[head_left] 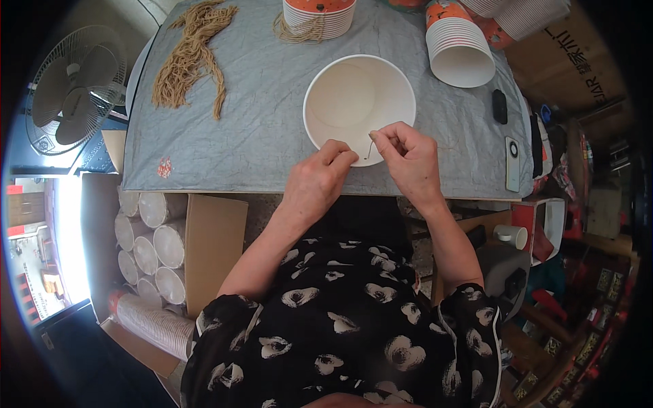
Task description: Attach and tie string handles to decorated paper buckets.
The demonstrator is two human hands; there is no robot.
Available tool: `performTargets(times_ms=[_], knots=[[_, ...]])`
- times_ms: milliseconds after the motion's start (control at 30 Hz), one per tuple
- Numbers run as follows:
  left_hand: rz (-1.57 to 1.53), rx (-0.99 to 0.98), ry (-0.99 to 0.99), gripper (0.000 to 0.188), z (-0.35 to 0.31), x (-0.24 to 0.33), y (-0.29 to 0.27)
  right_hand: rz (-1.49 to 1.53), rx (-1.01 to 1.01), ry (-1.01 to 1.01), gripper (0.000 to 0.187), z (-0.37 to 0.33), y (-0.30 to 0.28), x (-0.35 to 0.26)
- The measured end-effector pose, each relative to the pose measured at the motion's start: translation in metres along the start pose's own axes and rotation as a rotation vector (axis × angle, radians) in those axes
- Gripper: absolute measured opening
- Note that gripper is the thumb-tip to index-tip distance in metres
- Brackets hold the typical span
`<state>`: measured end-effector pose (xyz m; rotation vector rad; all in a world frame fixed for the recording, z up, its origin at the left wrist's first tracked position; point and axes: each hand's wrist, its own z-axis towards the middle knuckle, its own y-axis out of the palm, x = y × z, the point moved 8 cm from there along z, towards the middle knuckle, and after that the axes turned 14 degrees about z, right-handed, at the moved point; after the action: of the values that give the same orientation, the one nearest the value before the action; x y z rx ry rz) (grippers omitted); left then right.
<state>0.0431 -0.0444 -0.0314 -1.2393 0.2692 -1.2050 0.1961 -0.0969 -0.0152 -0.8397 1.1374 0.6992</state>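
A large white paper bucket stands mouth up near the table's front edge. My left hand is closed on its near rim, thumb and fingers pinching the wall. Just to the right, my right hand pinches a thin strand that hangs inside the near wall, beside a small dark hole. Whether the strand is cord or a fine hook is too small to tell. A bundle of brown cords lies at the back left of the table.
Stacked orange-patterned paper buckets lie at the back right; another stack with cords draped on it stands at the back. A phone and a black object lie on the right. Below left, a cardboard box holds several stacks; a fan stands beyond.
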Motion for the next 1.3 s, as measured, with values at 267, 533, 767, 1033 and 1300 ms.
performTargets(times_ms=[267, 533, 767, 1033, 1300], knots=[[-0.012, 0.013, -0.003, 0.02, -0.002, -0.001, 0.001, -0.062, -0.012, -0.014, 0.016, -0.001, 0.004, 0.001], [-0.019, 0.0, -0.016, 0.022, -0.001, -0.001, 0.002, -0.087, -0.009, -0.025, 0.016, -0.001, 0.006, 0.002], [-0.036, -0.01, -0.012, 0.023, 0.001, -0.003, 0.002, -0.112, -0.029, -0.001, 0.015, 0.001, 0.006, 0.003], [-0.034, 0.01, 0.004, 0.025, 0.001, -0.003, 0.001, -0.181, -0.092, -0.002, 0.016, 0.0, 0.01, 0.004], [0.075, -0.07, 0.055, 0.037, 0.013, 0.006, -0.005, -0.516, -0.317, -0.051, 0.021, 0.013, 0.021, -0.014]])
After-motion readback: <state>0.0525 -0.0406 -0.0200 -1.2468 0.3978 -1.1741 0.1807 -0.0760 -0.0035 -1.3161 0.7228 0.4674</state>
